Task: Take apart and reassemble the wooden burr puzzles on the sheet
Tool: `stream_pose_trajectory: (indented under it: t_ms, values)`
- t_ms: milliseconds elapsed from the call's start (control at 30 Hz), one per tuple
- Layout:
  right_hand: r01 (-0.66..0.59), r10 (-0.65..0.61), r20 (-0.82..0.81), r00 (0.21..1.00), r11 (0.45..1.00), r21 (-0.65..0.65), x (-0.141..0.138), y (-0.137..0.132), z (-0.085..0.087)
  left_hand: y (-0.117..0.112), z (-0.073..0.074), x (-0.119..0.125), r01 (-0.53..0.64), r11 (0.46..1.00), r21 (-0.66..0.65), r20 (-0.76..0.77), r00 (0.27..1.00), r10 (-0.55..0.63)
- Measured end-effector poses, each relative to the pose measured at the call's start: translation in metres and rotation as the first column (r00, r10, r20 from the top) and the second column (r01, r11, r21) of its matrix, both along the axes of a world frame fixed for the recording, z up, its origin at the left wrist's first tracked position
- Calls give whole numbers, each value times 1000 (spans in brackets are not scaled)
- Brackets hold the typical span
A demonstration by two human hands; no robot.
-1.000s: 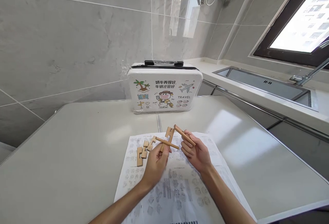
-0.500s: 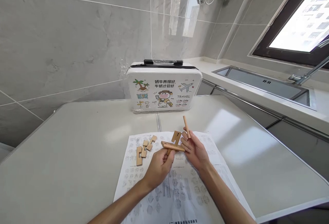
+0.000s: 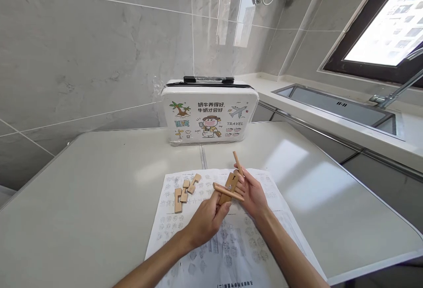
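Note:
My left hand (image 3: 208, 217) is closed on two crossed wooden puzzle bars (image 3: 228, 189), one notched and standing, one lying across it. My right hand (image 3: 253, 193) meets them from the right and grips a third wooden bar (image 3: 238, 164) that points up and away. Both hands hover over a printed instruction sheet (image 3: 228, 244) on the white table (image 3: 99, 191). Three loose wooden pieces (image 3: 185, 191) lie on the sheet's upper left corner, left of my left hand.
A white cartoon-printed case (image 3: 209, 114) with a black handle stands upright at the table's back, against the tiled wall. To the right, a sink (image 3: 333, 105) with a tap (image 3: 393, 94) sits under a window.
The right hand's bar swung from lying flat to pointing upward, and both hands closed together. The left hand's crossed pieces shifted slightly right and down toward the right hand.

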State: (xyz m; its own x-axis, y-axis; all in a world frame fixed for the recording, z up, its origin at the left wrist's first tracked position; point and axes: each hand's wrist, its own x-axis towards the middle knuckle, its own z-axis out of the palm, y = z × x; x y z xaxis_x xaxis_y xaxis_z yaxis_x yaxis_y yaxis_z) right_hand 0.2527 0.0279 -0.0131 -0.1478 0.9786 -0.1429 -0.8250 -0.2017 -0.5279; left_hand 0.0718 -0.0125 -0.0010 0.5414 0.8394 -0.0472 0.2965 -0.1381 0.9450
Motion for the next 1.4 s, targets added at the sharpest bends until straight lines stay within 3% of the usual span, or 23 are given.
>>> stream_pose_trajectory:
  t_ms: [133,233,433,600,733,967,1400]
  values:
    - [11,-8,36,999,998,-56,-1,-2,2,-2,4,1,45,999,-2,13,999,-45]
    - [-3,3,17,1000,1000,-8,-2,-4,5,-1,7,1,19,1000,-5,82,996,-19]
    - [-78,77,6,997,995,64,-3,-3,4,4,8,1,-52,989,-138,236,968,84]
    - [-50,46,86,995,998,44,-2,-4,5,8,6,-1,-51,970,-238,364,921,137]
    - [-34,20,134,991,994,106,-1,-6,6,14,4,-5,-33,921,-388,459,860,224]
    - [-101,72,187,980,983,154,-2,-6,3,16,-3,-7,-8,902,-431,477,846,236]
    - [-162,115,286,951,975,149,-2,-7,3,15,0,-5,-3,906,-423,452,866,214]
